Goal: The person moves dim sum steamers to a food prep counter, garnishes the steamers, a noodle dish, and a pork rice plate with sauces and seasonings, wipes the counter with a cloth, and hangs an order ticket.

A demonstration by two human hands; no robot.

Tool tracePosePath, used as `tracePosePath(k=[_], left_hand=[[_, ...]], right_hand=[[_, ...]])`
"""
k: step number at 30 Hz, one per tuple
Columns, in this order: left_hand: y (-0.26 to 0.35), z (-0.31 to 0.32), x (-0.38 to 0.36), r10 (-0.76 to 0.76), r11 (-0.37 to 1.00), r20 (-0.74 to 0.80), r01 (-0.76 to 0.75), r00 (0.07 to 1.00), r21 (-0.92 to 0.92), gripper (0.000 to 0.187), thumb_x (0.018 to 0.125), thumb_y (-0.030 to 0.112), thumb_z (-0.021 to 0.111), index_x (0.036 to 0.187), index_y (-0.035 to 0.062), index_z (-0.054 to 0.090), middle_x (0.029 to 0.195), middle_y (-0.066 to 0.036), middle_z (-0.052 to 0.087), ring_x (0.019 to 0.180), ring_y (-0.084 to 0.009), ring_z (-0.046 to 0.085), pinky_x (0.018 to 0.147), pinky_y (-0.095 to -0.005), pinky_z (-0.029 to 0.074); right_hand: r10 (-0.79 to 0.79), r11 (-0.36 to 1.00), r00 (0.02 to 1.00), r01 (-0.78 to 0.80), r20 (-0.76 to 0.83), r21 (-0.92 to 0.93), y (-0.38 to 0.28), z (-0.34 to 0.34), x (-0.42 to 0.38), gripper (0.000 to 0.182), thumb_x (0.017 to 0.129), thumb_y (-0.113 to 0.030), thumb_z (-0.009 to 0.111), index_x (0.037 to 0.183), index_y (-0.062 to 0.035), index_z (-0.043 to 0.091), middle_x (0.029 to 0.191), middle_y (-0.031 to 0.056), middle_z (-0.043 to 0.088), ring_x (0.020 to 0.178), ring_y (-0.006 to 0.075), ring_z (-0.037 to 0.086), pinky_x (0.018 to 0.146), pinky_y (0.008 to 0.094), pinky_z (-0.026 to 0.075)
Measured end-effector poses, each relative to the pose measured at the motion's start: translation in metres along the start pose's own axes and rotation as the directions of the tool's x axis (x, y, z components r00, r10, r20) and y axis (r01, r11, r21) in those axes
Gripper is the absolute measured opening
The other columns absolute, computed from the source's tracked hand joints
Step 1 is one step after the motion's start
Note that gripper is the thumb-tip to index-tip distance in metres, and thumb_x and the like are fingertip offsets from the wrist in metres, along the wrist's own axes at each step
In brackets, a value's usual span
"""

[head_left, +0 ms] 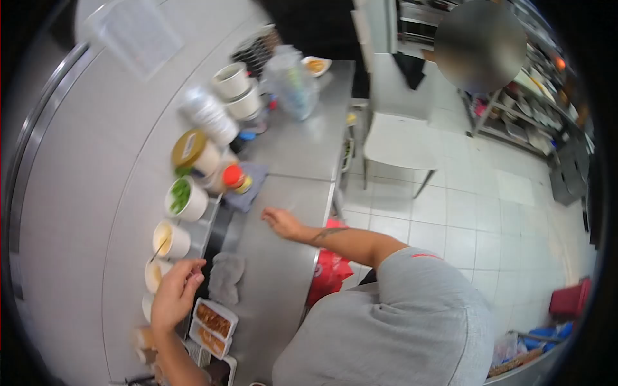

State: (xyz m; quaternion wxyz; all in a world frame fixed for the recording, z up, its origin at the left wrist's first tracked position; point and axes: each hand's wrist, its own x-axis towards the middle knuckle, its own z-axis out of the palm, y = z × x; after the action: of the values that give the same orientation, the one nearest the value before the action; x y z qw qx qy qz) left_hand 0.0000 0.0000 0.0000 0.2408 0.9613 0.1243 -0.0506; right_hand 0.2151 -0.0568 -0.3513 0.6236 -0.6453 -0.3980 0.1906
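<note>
My left hand (177, 297) hovers over the row of white cups, its fingers loosely bent and nothing visible in them. Just beyond it stands a cup of creamy yellow sauce (165, 239) with a spoon handle sticking out. A divided white tray (214, 327) of brown and orange food lies beside that wrist, near a crumpled grey cloth (226, 276). Above the steel counter (273, 270) is my right hand (281, 223), fingers slightly curled and apart, holding nothing I can see. Nearest to it is a red-lidded jar (236, 177) on a folded blue-grey cloth (252, 193).
Along the wall stand a cup of chopped greens (186, 198), a gold-lidded tub (195, 152), stacked white containers (237, 90) and a clear plastic bag (290, 83). A white chair (400, 140) is past the counter's end. A red bag (329, 270) hangs below the edge. Another person is farther back.
</note>
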Motion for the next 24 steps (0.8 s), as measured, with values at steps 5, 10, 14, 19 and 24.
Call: tracePosePath(k=[5, 10, 14, 19, 24], left_hand=[[0.029, 0.121, 0.052, 0.025, 0.99, -0.095, -0.038, 0.995, -0.134, 0.027, 0.086, 0.013, 0.051, 0.109, 0.0002, 0.053, 0.096, -0.012, 0.053, 0.083, -0.0197, 0.053, 0.075, -0.0303, 0.043], [0.096, 0.259, 0.124, 0.326, 0.942, -0.575, -0.207, 0.751, 0.265, 0.033, 0.089, 0.017, 0.045, 0.116, -0.0015, 0.044, 0.102, -0.018, 0.05, 0.101, -0.0265, 0.047, 0.084, -0.0397, 0.039], [0.139, 0.299, 0.157, 0.015, 0.967, -0.713, -0.193, 0.701, -0.169, 0.023, 0.092, 0.015, 0.042, 0.107, -0.0009, 0.046, 0.099, -0.016, 0.051, 0.093, -0.0254, 0.05, 0.083, -0.0357, 0.04], [0.141, 0.344, 0.191, -0.224, 0.813, -0.41, -0.062, 0.884, -0.578, 0.013, 0.092, 0.011, 0.04, 0.096, 0.0006, 0.045, 0.089, -0.013, 0.052, 0.08, -0.0223, 0.053, 0.073, -0.0322, 0.043], [0.181, 0.404, 0.209, 0.115, 0.89, -0.141, -0.165, 0.983, -0.426, 0.008, 0.089, 0.004, 0.039, 0.097, 0.0029, 0.042, 0.077, -0.015, 0.05, 0.067, -0.0238, 0.051, 0.063, -0.0356, 0.042]], right_hand=[[0.466, 0.197, 0.824, -0.451, 0.322, 0.871, -0.02, -0.042, -0.052, 0.014, 0.09, -0.019, 0.046, 0.092, -0.007, 0.054, 0.078, 0.0039, 0.052, 0.06, 0.0112, 0.048, 0.052, 0.024, 0.041], [0.343, -0.108, 0.796, -0.493, 0.498, 0.863, -0.099, -0.104, -0.071, 0.037, 0.092, -0.04, 0.039, 0.098, -0.0059, 0.053, 0.093, 0.0074, 0.056, 0.083, 0.0197, 0.056, 0.075, 0.0331, 0.046], [0.199, -0.102, 0.834, -0.506, 0.516, 0.857, -0.106, -0.168, -0.097, 0.056, 0.092, -0.052, 0.029, 0.116, -0.0061, 0.049, 0.106, 0.0091, 0.055, 0.097, 0.0193, 0.052, 0.087, 0.033, 0.042], [0.298, 0.454, 0.772, -0.632, 0.562, 0.628, -0.072, -0.243, -0.16, 0.065, 0.09, -0.058, 0.025, 0.128, -0.0068, 0.04, 0.119, 0.009, 0.051, 0.106, 0.0186, 0.048, 0.09, 0.032, 0.04], [0.416, 0.864, 0.889, -0.319, 0.193, -0.391, -0.03, -0.334, -0.226, 0.047, 0.086, -0.047, 0.046, 0.116, -0.011, 0.052, 0.112, 0.0188, 0.053, 0.096, 0.0353, 0.054, 0.082, 0.0421, 0.044]])
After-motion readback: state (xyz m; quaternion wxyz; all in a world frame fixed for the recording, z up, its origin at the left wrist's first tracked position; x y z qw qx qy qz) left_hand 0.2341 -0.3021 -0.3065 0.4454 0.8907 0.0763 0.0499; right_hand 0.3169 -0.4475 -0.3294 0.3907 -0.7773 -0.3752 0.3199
